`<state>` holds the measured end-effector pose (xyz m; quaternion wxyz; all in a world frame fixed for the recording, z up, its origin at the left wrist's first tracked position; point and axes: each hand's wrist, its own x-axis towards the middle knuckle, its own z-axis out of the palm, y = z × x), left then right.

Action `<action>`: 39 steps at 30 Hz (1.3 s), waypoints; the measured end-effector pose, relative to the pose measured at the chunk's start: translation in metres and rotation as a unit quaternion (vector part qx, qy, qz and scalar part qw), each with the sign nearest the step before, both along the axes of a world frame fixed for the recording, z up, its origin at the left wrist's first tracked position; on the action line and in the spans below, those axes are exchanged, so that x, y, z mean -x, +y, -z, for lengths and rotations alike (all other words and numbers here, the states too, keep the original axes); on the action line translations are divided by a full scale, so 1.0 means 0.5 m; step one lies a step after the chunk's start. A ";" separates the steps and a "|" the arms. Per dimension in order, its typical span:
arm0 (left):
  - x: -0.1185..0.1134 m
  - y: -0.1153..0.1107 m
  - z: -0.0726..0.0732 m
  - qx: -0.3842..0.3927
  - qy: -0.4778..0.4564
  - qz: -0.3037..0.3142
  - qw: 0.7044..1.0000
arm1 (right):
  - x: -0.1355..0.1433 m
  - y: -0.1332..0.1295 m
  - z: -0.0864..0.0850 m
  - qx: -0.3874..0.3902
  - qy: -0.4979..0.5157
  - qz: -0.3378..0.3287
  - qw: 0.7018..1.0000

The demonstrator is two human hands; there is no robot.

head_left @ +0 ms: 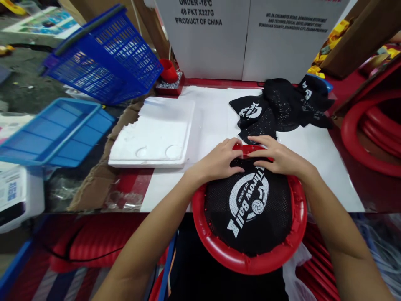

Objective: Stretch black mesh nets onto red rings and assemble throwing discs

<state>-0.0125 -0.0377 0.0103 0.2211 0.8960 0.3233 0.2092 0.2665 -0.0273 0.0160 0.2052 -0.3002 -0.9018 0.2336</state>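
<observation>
A round red plastic ring (pixel 216 246) with black mesh (pixel 216 196) stretched across it leans over the table's near edge towards my body. White "Throw Ball" lettering is printed on the mesh. At the ring's far side, my left hand (pixel 221 161) has its fingers curled over the rim and the mesh edge. My right hand (pixel 275 156) grips the same far rim just to the right, thumb and fingers bent onto it. What the fingertips pinch underneath is hidden. Behind the hands lie loose black mesh pieces (pixel 282 106) with white print.
To the left lies a white foam slab (pixel 156 133) beside torn cardboard (pixel 100 175). Farther left are a blue basket (pixel 109 58) and a light-blue tray (pixel 56 133). A small red cup (pixel 168 72) stands near the white carton (pixel 213 46). More red rings (pixel 354 133) are at right.
</observation>
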 end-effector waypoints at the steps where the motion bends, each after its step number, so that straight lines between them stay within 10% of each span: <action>1: 0.001 0.001 -0.002 0.021 -0.016 -0.007 1.000 | 0.005 -0.004 0.000 -0.002 -0.005 -0.008 1.000; 13: 0.011 0.017 0.003 0.279 -0.196 -0.146 0.929 | 0.019 0.009 -0.015 0.154 0.084 0.103 0.979; 23: 0.011 0.021 0.027 0.244 -0.199 -0.146 0.938 | 0.033 0.012 -0.017 0.075 -0.012 0.112 0.991; 30: 0.011 0.015 -0.008 0.225 -0.110 -0.089 0.964 | 0.002 0.030 -0.025 0.188 -0.056 0.034 0.980; 39: -0.048 0.031 0.008 0.222 -0.148 -0.064 0.962 | 0.024 0.015 0.002 0.076 0.025 0.074 0.994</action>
